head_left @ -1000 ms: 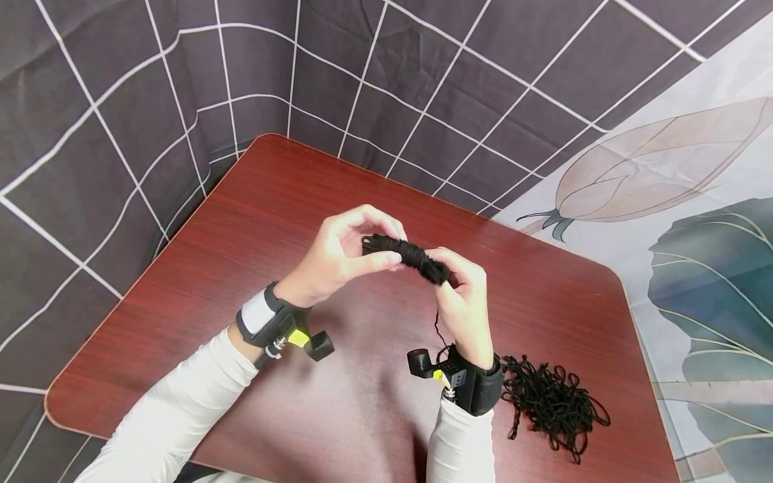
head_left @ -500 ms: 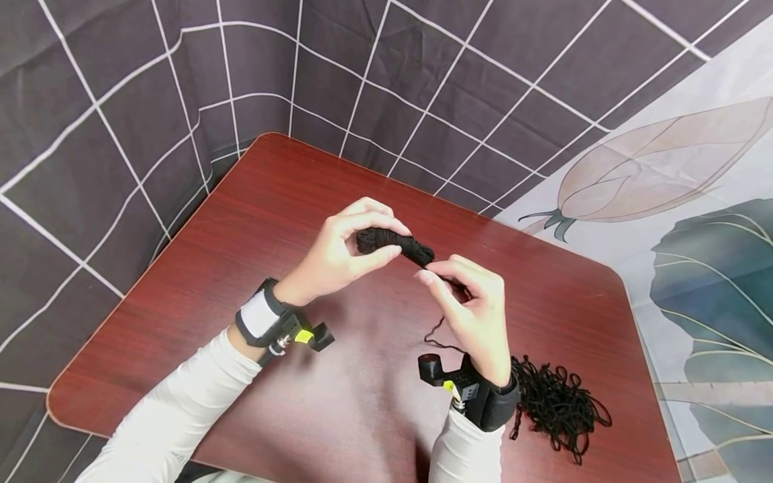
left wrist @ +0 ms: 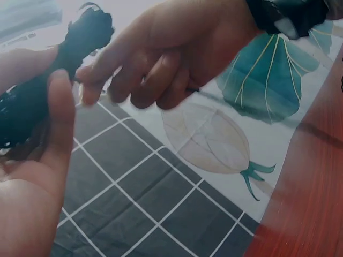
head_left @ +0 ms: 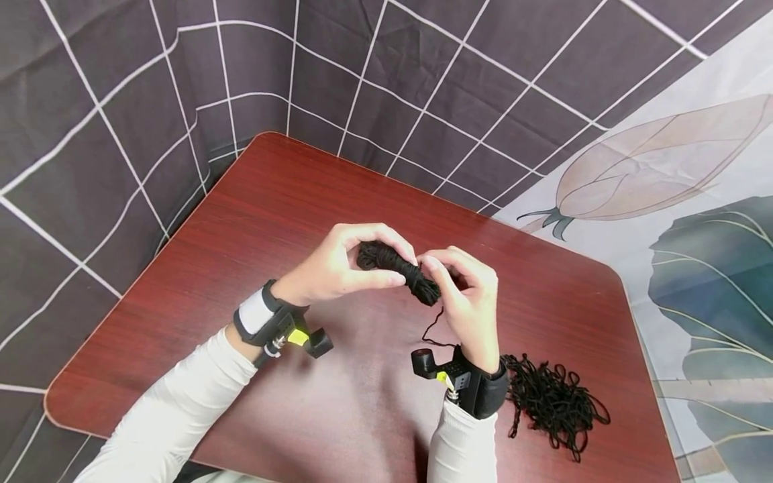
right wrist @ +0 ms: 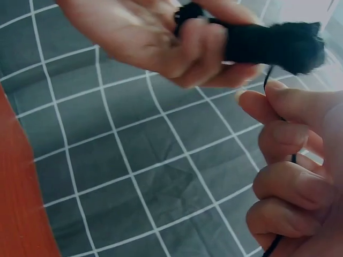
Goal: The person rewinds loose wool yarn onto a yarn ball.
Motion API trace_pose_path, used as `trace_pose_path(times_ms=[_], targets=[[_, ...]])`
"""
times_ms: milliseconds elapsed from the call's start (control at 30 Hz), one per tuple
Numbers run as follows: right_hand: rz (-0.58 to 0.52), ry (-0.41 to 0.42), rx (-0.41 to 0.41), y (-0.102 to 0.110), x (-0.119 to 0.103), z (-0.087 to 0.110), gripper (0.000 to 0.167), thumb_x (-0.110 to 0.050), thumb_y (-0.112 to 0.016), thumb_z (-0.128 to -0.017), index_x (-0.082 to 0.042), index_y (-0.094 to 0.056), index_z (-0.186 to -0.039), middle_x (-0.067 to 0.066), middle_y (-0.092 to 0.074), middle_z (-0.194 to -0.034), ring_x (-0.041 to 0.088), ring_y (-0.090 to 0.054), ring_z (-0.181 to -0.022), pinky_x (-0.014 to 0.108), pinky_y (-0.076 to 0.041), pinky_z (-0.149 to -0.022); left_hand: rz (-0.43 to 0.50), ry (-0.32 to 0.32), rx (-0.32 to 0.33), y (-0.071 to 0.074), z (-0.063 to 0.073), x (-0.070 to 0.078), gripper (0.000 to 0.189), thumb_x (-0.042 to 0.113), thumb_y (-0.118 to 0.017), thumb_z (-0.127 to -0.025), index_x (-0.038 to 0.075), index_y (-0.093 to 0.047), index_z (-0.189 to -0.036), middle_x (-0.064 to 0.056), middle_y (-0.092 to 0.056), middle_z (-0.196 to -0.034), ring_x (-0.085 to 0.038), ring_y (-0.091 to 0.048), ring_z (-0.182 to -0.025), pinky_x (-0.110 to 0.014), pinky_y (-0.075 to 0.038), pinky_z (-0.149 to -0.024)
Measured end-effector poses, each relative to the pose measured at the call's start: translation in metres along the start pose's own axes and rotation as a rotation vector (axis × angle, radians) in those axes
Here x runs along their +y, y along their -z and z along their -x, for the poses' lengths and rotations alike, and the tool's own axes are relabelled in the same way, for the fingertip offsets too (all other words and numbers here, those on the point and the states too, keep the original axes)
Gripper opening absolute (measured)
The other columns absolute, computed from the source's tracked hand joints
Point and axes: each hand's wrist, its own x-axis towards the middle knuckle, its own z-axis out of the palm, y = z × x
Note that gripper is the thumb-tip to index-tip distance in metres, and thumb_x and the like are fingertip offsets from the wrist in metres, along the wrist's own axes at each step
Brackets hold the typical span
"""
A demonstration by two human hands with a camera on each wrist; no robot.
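Note:
A bundle of black cord (head_left: 417,282), wound tightly round its middle, is held up above the table. My left hand (head_left: 338,265) grips it between thumb and fingers; in the left wrist view the bundle (left wrist: 88,35) sticks out past the fingertips. Close beside its lower right end, my right hand (head_left: 468,295) pinches the thin strand. The right wrist view shows this strand running from the bundle (right wrist: 273,45) to the pinching right hand (right wrist: 300,176) and down past its curled fingers. Below the right hand, a stretch of cord (head_left: 431,329) hangs toward the table.
A loose, tangled pile of black cord (head_left: 555,406) lies on the red-brown table (head_left: 272,188) by the right wrist. A dark gridded cloth (head_left: 338,80) stands behind the table, and a printed leaf-pattern sheet (head_left: 604,268) borders its right side. Both wrists carry strapped-on cameras.
The right hand moved from the bundle's end out to the right, drawing the strand, then came back close to the bundle. The left hand tilted the bundle and lowered slightly.

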Motion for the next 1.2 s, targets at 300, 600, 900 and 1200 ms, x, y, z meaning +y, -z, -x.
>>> trace_pose_path(times_ms=[300, 600, 900, 1200], targets=[[0.058, -0.051, -0.150, -0.011, 0.010, 0.004, 0.014, 0.000, -0.061, -0.091, -0.006, -0.073, -0.096, -0.001, -0.068, -0.086, 0.014, -0.054, -0.069, 0.025, -0.042, -0.061, -0.138, -0.077, 0.311, -0.003, -0.003, 0.011, 0.026, -0.018, -0.070, -0.075, -0.009, -0.062, -0.098, -0.018, -0.064, -0.094, -0.027, -0.061, -0.079, -0.033, -0.054, -0.069], [0.094, 0.012, 0.006, 0.000, -0.009, 0.001, 0.009, 0.006, -0.070, -0.082, -0.003, -0.070, -0.082, 0.000, -0.048, -0.064, 0.010, -0.038, -0.056, 0.022, -0.028, -0.049, -0.264, -0.017, 0.129, 0.000, -0.003, 0.018, 0.022, -0.013, -0.072, -0.075, -0.006, -0.065, -0.095, -0.014, -0.064, -0.092, -0.024, -0.060, -0.082, -0.034, -0.051, -0.070], [0.052, -0.018, 0.051, 0.002, -0.013, -0.002, 0.007, 0.007, -0.064, -0.087, 0.003, -0.069, -0.083, 0.005, -0.054, -0.068, 0.012, -0.041, -0.055, 0.022, -0.030, -0.048, -0.084, 0.025, 0.012, 0.002, -0.002, 0.018, 0.022, -0.015, -0.071, -0.076, -0.006, -0.064, -0.096, -0.010, -0.065, -0.090, -0.021, -0.060, -0.078, -0.033, -0.051, -0.065], [0.183, -0.039, -0.135, -0.002, 0.013, 0.003, 0.010, -0.005, -0.065, -0.091, -0.011, -0.072, -0.089, 0.000, -0.062, -0.078, 0.012, -0.047, -0.062, 0.023, -0.035, -0.054, -0.108, -0.028, 0.237, 0.000, -0.004, 0.017, 0.023, -0.018, -0.069, -0.076, -0.010, -0.062, -0.097, -0.017, -0.063, -0.094, -0.026, -0.061, -0.081, -0.035, -0.053, -0.072]])
